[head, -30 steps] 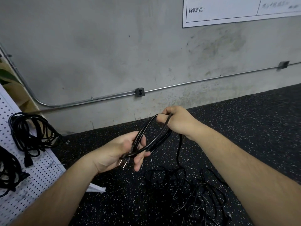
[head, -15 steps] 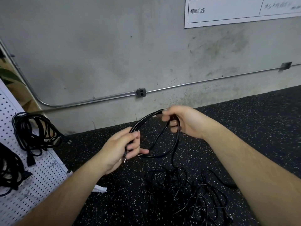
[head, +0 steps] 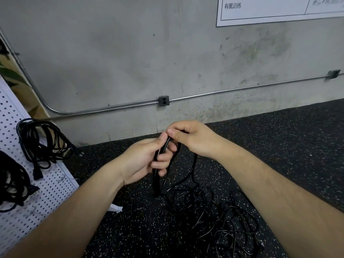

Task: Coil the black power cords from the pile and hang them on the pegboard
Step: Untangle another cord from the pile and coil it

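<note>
One looped cord [head: 155, 183] gripped by left hand [head: 142, 161] and right hand [head: 195, 139], pile [head: 214, 222] below, pegboard [head: 54, 185] edge left

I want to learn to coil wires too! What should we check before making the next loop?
1. Left hand grips the gathered loops of the black power cord: ok.
2. Right hand pinches the cord at the top: ok.
3. Trailing cord free of the pile: not ok, it runs down into the tangle.
4. Pegboard has bare space below the coiled cords hung there: ok.
5. Free hook ready: cannot tell.
6. Plug end tucked in: cannot tell, it is hidden.
</note>
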The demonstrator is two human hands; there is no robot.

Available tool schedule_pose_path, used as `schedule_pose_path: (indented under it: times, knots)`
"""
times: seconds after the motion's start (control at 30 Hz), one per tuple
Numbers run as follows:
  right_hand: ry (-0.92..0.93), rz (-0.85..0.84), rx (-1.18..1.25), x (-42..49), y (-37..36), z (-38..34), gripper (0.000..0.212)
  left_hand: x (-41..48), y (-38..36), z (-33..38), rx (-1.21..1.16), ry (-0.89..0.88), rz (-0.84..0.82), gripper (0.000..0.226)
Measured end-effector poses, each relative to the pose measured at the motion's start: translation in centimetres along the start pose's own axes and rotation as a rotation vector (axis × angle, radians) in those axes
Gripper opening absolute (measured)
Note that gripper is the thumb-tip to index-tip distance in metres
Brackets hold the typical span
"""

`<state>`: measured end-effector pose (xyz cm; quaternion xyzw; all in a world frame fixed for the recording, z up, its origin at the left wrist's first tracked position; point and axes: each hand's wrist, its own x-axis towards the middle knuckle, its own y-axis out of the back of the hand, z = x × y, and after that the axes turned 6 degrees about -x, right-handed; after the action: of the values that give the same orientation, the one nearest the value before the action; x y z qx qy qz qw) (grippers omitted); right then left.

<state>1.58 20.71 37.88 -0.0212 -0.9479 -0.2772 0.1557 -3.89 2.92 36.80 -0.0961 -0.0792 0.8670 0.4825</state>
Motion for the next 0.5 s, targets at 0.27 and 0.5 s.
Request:
schedule_pose_path:
  times: [0.27, 0.5]
  knots:
    - [-0.134, 0.034, 0.272, -0.7, -0.3, 2.8, 0.041, -0.8, 1.0, 2.5, -0.421, -0.248, -0.052, 0.03]
    - [-0.23, -0.155, 0.065, -2.4, -4.9, 6.5, 0.048, -2.5, 4.8, 6.2, -0.632, -0.547, 0.07, 0.038]
